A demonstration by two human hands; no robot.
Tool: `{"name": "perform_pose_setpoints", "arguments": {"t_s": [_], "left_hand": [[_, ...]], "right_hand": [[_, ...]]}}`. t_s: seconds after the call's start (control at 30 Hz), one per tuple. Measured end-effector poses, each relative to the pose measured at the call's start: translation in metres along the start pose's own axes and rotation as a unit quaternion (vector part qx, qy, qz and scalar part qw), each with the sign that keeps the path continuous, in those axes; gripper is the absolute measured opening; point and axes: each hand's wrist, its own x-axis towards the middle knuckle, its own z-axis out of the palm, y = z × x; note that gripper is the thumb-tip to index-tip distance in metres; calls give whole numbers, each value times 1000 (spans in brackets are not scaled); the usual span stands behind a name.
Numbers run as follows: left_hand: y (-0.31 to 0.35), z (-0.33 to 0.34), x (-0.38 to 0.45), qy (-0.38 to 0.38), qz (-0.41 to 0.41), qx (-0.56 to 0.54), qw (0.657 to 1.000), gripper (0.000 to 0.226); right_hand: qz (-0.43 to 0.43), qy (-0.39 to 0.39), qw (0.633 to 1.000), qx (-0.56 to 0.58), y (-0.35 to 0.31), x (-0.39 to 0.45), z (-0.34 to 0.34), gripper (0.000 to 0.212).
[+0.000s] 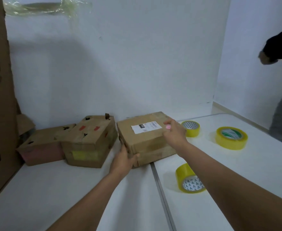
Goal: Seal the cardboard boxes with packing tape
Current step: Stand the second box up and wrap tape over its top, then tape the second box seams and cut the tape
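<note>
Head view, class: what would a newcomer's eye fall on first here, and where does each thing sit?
Both hands hold the cardboard box with the white label at mid-table: the left hand grips its near corner, the right hand rests on its top. Three yellow tape rolls lie to the right, the nearest on its side. Two worn boxes sit left, against the wall.

Brown cardboard box (pixel 147 137) with white-and-black label (pixel 146 127); yellow tape rolls (pixel 231 137), white cores patterned with green triangles; neighbouring box (pixel 88 142) marked red, patched yellow; white table (pixel 237 164).
</note>
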Motion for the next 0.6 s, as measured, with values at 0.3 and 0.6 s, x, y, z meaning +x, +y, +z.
{"name": "perform_pose_setpoints", "arguments": {"t_s": [0.3,0.6], "left_hand": [[17,27,51,-40,-30,-38,998,67],[2,-20,55,6,82,183,980,35]], "right_hand": [[28,-74,996,50,7,31,10,26],[-24,-56,993,105,-3,17,37,25]]}}
